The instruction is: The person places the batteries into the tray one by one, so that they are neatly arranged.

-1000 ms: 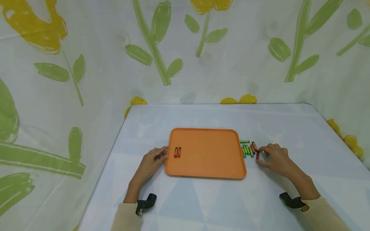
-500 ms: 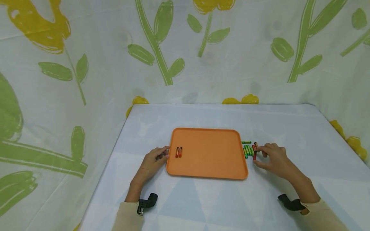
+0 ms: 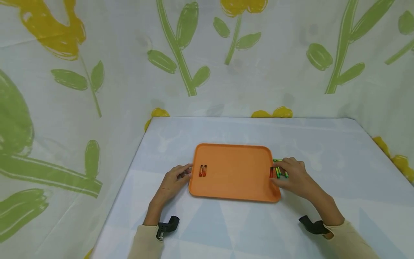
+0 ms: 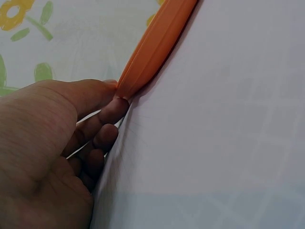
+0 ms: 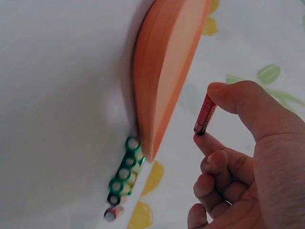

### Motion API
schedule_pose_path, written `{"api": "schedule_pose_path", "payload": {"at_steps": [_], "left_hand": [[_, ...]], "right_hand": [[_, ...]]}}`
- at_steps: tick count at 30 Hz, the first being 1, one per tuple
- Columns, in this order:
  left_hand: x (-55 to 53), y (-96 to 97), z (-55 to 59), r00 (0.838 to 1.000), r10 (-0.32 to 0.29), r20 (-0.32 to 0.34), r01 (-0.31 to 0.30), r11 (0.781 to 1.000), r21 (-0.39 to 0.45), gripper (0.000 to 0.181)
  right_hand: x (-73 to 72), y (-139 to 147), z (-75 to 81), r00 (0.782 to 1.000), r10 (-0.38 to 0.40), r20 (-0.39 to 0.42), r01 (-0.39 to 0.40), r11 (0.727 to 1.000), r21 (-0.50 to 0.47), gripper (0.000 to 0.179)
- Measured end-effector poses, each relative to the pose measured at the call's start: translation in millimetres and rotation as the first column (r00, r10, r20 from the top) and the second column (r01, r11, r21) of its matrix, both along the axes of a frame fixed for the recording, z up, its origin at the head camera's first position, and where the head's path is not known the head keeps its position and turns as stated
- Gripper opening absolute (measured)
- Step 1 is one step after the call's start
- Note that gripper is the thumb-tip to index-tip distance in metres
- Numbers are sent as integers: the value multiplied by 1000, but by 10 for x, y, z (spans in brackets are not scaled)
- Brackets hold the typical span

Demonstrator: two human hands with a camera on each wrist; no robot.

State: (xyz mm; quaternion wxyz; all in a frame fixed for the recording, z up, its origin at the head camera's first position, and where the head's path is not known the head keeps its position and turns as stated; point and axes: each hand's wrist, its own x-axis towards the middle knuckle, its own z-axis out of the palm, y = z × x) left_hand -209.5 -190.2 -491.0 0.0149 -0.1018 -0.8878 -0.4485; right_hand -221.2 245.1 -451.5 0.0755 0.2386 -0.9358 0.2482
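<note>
My right hand pinches a red battery by its two ends, between thumb and index finger. In the head view the held battery overlaps the right rim of the orange tray; the right wrist view shows it raised off the table. Two red batteries stand side by side in the left part of the tray. My left hand holds the tray's left edge, thumb and index fingertip at the rim, the other fingers curled below.
Several green batteries lie in a row beside the tray's right edge, partly hidden by my right hand in the head view. Another red battery lies at the row's end. A flower-print cloth hangs behind the table.
My right hand has picked up a red battery from the group and carried it left to the tray's right rim. The left hand keeps its place at the tray's edge.
</note>
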Motion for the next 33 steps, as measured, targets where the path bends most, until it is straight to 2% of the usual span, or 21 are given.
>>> {"api": "schedule_pose_path", "payload": {"at_steps": [7,16,23,33], "left_hand": [[-2,-4,5,1000,-12,-11,12,1000,-14,41],[-26,-7,-28,1000,-6,-3,5,1000,-16,41],[-15,1,-10,1000,3,-6,-3,1000,-14,41],[-30,-3,-48,1000,11,-14,-11,1000,-15,41]], "right_hand": [[-44,-216,-43,991,103,-85,-108,993,-50,31],[-105,-453,-94,987,121,-101,-127,990,-55,31],[-143,-617,-99,988,128,-85,-132,990,-48,32],[-160,-853,-90,988,151,-39,-154,986,-59,31]]}}
